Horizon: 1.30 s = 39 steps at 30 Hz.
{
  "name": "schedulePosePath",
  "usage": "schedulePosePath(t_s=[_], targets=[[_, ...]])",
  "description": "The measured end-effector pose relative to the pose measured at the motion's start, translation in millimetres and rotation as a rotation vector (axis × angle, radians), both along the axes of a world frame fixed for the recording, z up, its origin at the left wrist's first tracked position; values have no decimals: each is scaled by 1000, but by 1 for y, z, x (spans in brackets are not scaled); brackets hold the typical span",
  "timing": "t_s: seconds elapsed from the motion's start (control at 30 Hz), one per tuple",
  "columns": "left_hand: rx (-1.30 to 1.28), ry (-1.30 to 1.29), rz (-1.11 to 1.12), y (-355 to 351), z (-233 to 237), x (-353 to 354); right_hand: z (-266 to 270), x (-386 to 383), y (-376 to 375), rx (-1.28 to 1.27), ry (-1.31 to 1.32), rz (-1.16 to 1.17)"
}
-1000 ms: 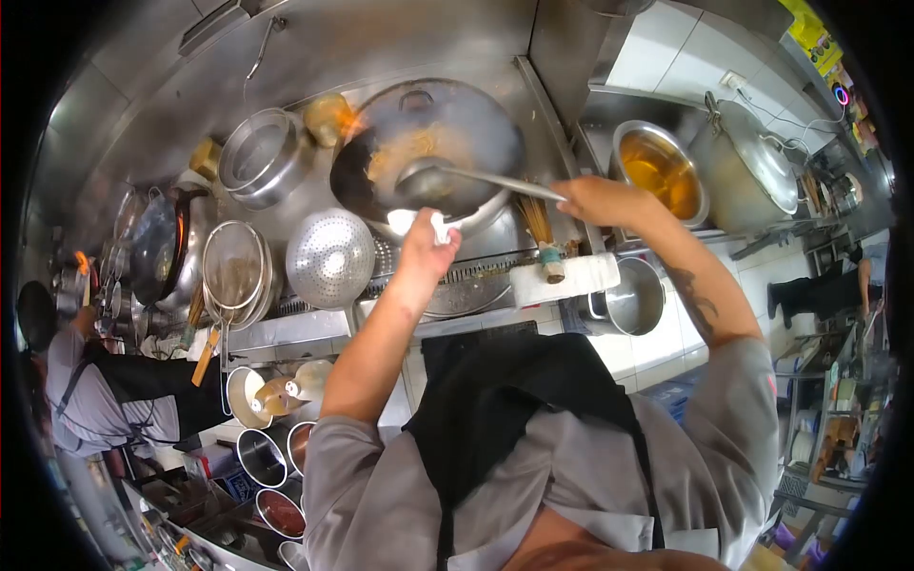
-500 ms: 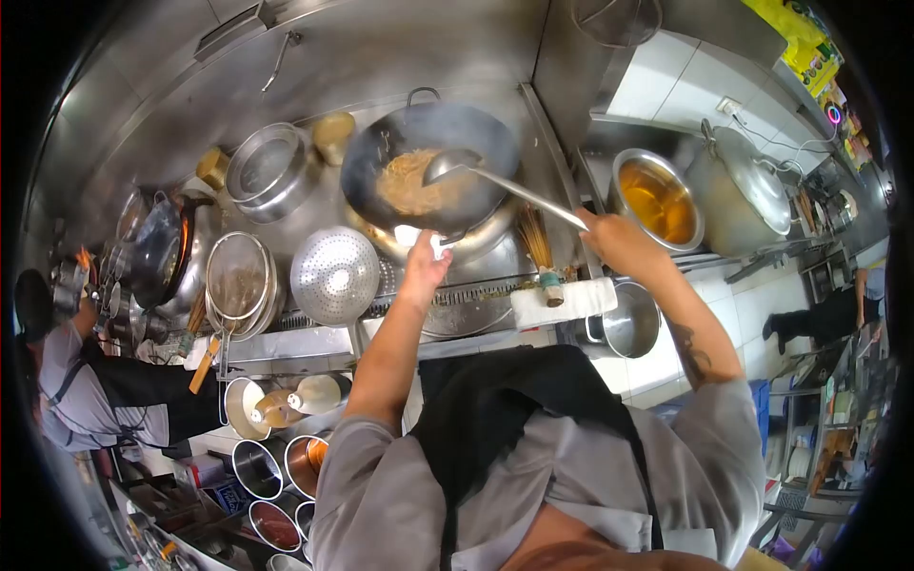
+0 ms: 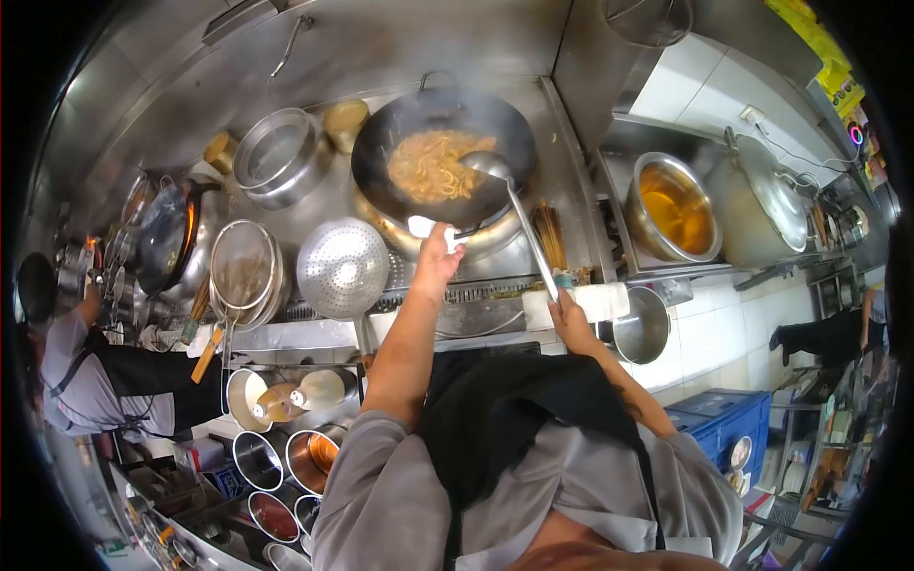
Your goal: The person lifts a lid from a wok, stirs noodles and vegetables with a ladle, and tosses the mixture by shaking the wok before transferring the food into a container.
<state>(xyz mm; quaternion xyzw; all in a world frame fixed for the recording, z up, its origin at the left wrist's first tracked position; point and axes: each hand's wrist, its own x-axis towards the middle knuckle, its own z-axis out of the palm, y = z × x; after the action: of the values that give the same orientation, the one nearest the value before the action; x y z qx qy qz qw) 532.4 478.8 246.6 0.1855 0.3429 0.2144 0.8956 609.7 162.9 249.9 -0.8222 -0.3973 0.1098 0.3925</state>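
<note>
A dark wok (image 3: 381,119) sits on the burner with steaming noodles (image 3: 427,169) in its middle. My left hand (image 3: 438,262) is closed on a folded white cloth (image 3: 421,226) at the wok's near rim, around its near handle, which is partly hidden. My right hand (image 3: 573,324) is wrapped round the end of a long-handled metal ladle (image 3: 531,238). The ladle's bowl lies inside the wok, at the right side of the noodles.
A perforated strainer (image 3: 343,268) and mesh strainers (image 3: 244,266) rest left of the wok. At the right stand a steel pot of amber liquid (image 3: 678,209) and a lidded pot (image 3: 762,195). A bamboo brush (image 3: 549,238) stands near the ladle. Another person (image 3: 105,376) works at the far left.
My right hand has drawn down and left toward my body, turning the ladle handle steeper. The noodles are more spread out in the wok. My left hand keeps its grip at the rim.
</note>
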Motion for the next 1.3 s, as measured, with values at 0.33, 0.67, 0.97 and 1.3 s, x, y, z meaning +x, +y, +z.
schedulePosePath(t_s=[0.33, 0.67, 0.97, 1.3], targets=[[-22, 52, -10, 5, -6, 4, 53, 101, 100, -16, -131, -92], [-73, 126, -41, 7, 6, 7, 79, 79, 238, -154, 389, 72], [-97, 133, -27, 5, 5, 4, 128, 106, 97, -521, -338, 423], [-151, 86, 21, -61, 96, -18, 226, 90, 36, -446, -66, 607]])
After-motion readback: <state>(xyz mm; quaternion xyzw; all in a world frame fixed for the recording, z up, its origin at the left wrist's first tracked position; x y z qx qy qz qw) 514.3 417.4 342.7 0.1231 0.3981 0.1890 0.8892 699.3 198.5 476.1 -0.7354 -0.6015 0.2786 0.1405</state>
